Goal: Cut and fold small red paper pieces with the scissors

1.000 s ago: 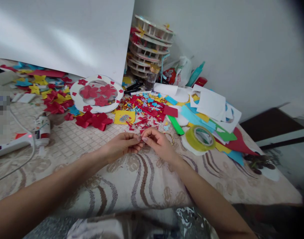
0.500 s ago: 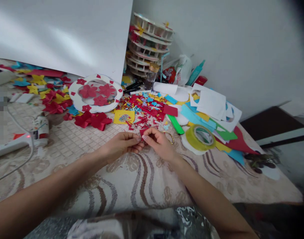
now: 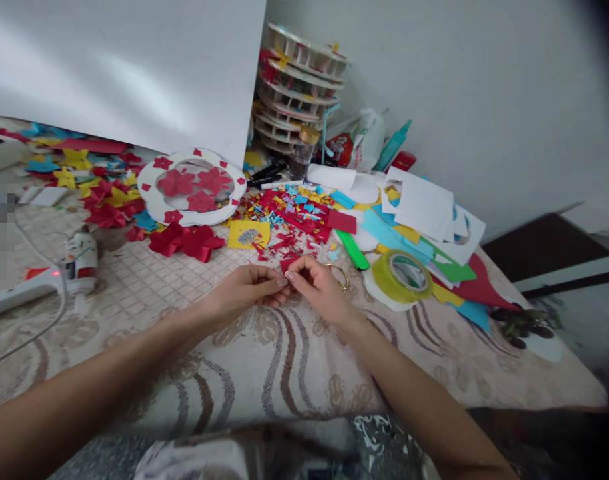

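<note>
My left hand and my right hand meet fingertip to fingertip above the near part of the table. Both pinch a small piece of red paper, most of it hidden behind the fingers. Gold scissor handles show just beyond my right hand. Past the fingers lies a heap of red, blue and yellow paper scraps. A yellow paper square with tiny bits on it is left of the heap. Folded red paper flowers rest beyond my left hand.
A white ring with red flowers stands at the back left. On the right are a tape roll, a green cutter and paper sheets. A glue gun and power strip lie left; a jar stands behind.
The fingertips have shifted very slightly around the red paper. Everything else looks the same.
</note>
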Motion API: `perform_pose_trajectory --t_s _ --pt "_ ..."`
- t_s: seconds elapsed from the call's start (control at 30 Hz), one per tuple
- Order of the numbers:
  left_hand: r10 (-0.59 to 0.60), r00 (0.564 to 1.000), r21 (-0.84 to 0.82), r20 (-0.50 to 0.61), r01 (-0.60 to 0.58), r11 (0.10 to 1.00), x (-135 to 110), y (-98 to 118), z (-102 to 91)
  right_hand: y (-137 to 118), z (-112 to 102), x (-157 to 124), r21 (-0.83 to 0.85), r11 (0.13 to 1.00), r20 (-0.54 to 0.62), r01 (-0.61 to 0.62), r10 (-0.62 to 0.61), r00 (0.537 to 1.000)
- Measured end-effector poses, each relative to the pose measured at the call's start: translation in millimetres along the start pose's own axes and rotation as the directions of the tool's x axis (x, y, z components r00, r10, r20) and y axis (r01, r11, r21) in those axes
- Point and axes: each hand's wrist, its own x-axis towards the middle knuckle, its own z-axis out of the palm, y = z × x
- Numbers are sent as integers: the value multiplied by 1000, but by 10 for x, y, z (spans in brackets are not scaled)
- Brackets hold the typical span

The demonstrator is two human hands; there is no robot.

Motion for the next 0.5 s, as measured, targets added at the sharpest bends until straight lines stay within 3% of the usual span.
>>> perform_pose_trajectory --t_s 0.13,0.5 --pt "21 1000 87 -2 -21 996 10 -18 -3 14 5 -7 -46 999 1 16 -16 1000" --pt "63 998 113 -28 -59 992 1 -40 11 -2 39 -15 -39 999 -13 -11 11 1000"
